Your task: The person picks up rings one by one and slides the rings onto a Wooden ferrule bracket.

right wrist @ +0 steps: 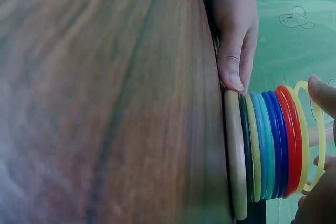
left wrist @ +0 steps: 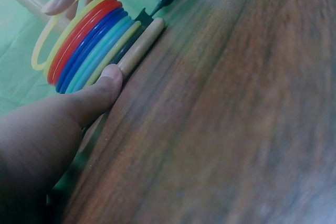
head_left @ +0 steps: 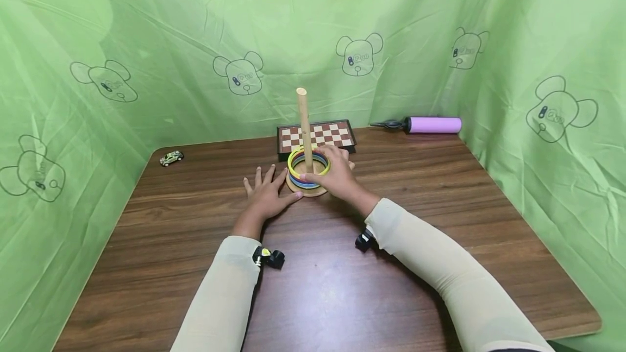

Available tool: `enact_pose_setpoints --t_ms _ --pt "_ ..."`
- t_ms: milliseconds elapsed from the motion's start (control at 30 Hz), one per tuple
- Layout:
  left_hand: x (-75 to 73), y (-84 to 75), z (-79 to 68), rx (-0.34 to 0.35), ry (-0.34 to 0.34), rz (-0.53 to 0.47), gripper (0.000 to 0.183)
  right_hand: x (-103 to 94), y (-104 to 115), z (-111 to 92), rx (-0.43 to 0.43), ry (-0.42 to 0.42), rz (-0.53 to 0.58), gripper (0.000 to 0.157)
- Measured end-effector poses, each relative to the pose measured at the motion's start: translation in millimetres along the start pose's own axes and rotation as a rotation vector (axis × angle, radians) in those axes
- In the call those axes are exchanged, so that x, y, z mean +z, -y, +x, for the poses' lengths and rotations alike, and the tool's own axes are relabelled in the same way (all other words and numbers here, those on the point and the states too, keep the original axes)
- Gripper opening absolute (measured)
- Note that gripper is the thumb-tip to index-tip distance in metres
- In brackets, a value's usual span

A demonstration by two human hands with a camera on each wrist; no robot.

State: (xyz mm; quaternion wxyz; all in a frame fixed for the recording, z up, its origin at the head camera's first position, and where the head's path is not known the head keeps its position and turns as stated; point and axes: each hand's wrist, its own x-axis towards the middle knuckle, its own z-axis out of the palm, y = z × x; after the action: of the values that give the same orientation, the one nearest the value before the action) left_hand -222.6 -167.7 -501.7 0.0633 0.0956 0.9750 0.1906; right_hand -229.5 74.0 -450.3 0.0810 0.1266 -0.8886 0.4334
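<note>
A round wooden base (head_left: 315, 193) with an upright wooden peg (head_left: 305, 124) stands on the table. Coloured rings are stacked around the peg: dark, yellow, light blue, dark blue (right wrist: 276, 145), red (right wrist: 294, 145) and yellow from bottom to top. My right hand (head_left: 339, 175) pinches the uppermost yellow ring (right wrist: 322, 150), thumb on the near side and fingers at the far side. That ring encircles the peg, slightly tilted and partly lifted off the one below. My left hand (head_left: 266, 194) lies on the table with fingers spread, its thumb touching the base's edge.
Right behind the peg is a checkered game board (head_left: 332, 133). A purple hand pump (head_left: 434, 125) lies at the back right, a small toy car (head_left: 171, 158) at the back left. Green curtains (head_left: 303, 26) surround the wooden table (head_left: 313, 281) at the back and sides.
</note>
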Motion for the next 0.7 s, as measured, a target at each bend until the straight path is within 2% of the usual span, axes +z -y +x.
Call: enact_pose_setpoints --t_ms 500,700 --pt "-2.2 1.0 -2.1 -0.003 -0.002 0.005 0.101 4.4 -1.6 0.5 0.008 0.056 -0.03 0.088" --pt "-0.3 0.7 -4.7 0.002 -0.007 0.004 0.102 5.2 -2.1 -2.1 0.018 0.054 -0.041 0.09"
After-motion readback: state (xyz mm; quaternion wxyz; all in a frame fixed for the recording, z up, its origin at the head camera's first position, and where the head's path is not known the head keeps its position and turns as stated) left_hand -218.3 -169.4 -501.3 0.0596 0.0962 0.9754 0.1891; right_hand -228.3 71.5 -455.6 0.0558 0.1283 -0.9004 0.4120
